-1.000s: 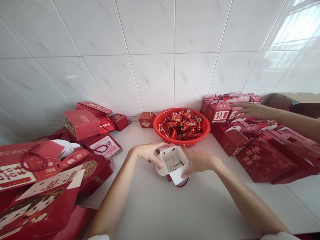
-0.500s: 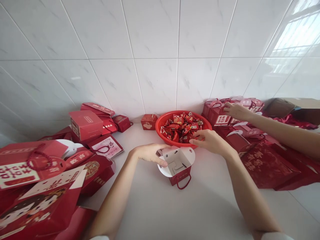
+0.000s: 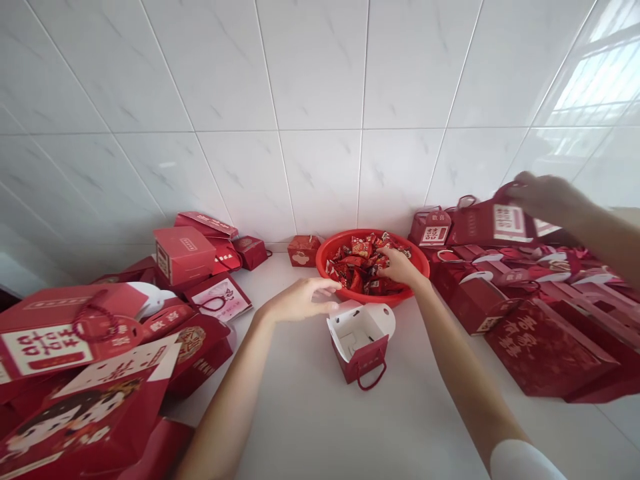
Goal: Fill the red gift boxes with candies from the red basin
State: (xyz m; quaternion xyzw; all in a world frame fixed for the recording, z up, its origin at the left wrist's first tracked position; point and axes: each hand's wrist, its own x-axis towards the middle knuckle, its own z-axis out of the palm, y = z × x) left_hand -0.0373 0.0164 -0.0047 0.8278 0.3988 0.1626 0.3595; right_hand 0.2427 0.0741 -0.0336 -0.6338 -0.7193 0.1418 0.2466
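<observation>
A small red gift box (image 3: 345,358) stands on the white surface before me, top open, its white inside bare and a red cord handle hanging at the front. Just left of its rim is my left hand (image 3: 300,300), thumb and fingers apart, with the fingertips by the basin's edge and nothing in them. My right hand (image 3: 400,268) reaches into the red plastic basin (image 3: 423,273). Its fingers are spread over the red-wrapped candies (image 3: 361,248), touching them, and its thumb side is partly hidden.
Folded red gift boxes (image 3: 185,257) are heaped at the left. More boxes (image 3: 545,340) stand in rows at the right, where another person's hand (image 3: 545,193) holds one by its handle. A small red box (image 3: 303,252) sits against the tiled wall (image 3: 320,173).
My right hand has gone from the basin's rim in among the candies. My left hand has let go of the gift box. The other person's hand has moved right, with a box lifted.
</observation>
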